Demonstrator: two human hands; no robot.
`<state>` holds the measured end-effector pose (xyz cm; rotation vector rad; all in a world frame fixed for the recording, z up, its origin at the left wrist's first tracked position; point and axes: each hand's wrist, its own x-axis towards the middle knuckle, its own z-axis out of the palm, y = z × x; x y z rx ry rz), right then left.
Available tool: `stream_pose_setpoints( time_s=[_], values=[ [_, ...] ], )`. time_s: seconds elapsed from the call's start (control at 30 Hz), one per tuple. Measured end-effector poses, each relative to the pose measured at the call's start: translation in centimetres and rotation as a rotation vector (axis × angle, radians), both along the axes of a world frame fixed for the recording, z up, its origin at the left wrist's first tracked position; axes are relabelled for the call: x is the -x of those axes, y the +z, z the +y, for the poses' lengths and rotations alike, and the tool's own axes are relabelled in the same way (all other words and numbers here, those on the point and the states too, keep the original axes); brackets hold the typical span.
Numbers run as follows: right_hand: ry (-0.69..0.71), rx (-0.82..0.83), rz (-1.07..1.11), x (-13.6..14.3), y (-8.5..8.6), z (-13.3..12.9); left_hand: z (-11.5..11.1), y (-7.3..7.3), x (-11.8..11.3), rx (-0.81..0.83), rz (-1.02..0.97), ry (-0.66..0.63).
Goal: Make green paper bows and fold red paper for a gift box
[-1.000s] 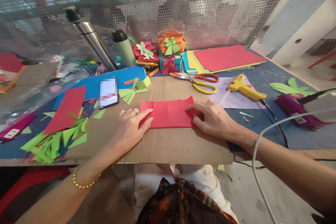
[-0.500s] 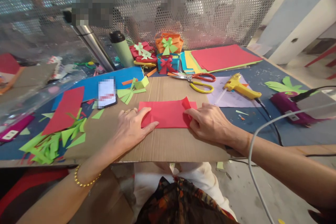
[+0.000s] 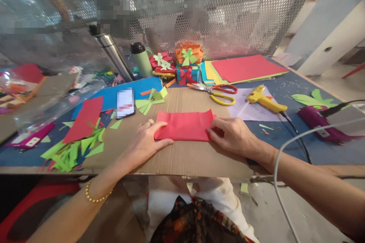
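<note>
A folded piece of red paper [image 3: 185, 126] lies on the brown cardboard sheet [image 3: 182, 159], its far edge standing up a little. At its left end my left hand [image 3: 149, 136] grips it, the thumb along the near edge and the forefinger on top. My right hand [image 3: 230, 134] is closed on the right end, with fingertips and thumb pinched together at the edge. Some of the paper's right corner is hidden behind those fingers. Beyond the paper lie scissors [image 3: 218, 92] with one red and one yellow handle.
A yellow glue gun [image 3: 266, 99] rests on a lilac sheet, its cord trailing right. At left are a phone [image 3: 125, 103], a red strip [image 3: 84, 118] and green scraps [image 3: 67, 151]. Small paper boxes [image 3: 188, 55], two bottles and coloured sheets [image 3: 248, 69] stand behind. A white cable [image 3: 281, 182] crosses my right forearm.
The flap curled up at the paper's right end has come down, and the far edge now stands up along its length. My right hand has closed lower on that end. The view has shifted slightly.
</note>
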<state>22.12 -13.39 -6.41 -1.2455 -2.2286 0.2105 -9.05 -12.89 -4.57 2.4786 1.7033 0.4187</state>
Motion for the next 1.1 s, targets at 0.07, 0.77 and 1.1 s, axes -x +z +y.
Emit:
stream_pose_setpoints(
  time_s=[0.07,0.77,1.1],
  values=[
    [0.018,0.004,0.018,0.0,-0.2,0.3,-0.8,-0.8,0.2,-0.063,-0.02,0.014],
    [0.071,0.309,0.06,-0.4,1.6,0.4,-2.2,-1.5,-1.2,-0.362,0.208,-0.26],
    [0.167,0.277,-0.017,-1.4,1.2,0.2,-2.2,-1.8,-1.3,-0.445,0.169,-0.269]
  ],
)
